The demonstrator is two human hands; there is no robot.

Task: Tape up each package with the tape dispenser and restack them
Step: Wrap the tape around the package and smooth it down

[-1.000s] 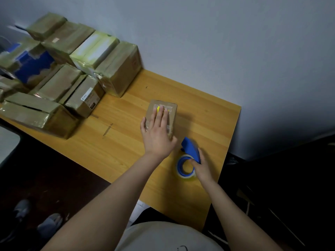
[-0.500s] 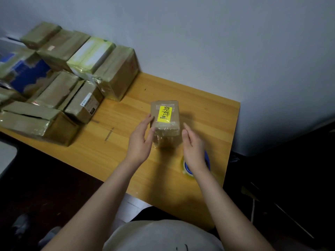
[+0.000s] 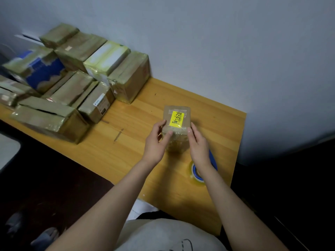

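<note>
A small brown package [image 3: 176, 124] with a yellow label reading 1626 stands on the wooden table [image 3: 137, 142], near its right end. My left hand [image 3: 155, 142] grips its left side, thumb on the near top edge. My right hand [image 3: 197, 144] holds its right side, with the fingers lying along the box. The blue tape dispenser [image 3: 199, 171] with its clear tape roll lies on the table just behind my right wrist, partly hidden by it, and neither hand touches it.
A pile of several taped cardboard packages [image 3: 72, 84] fills the table's left part, up against the wall. The table's right edge [image 3: 239, 142] runs close to the dispenser. Dark floor lies below the near edge.
My right hand let go of the tape dispenser and came up to the package's right side. My left hand slid off the top to grip the left side. The yellow label now shows.
</note>
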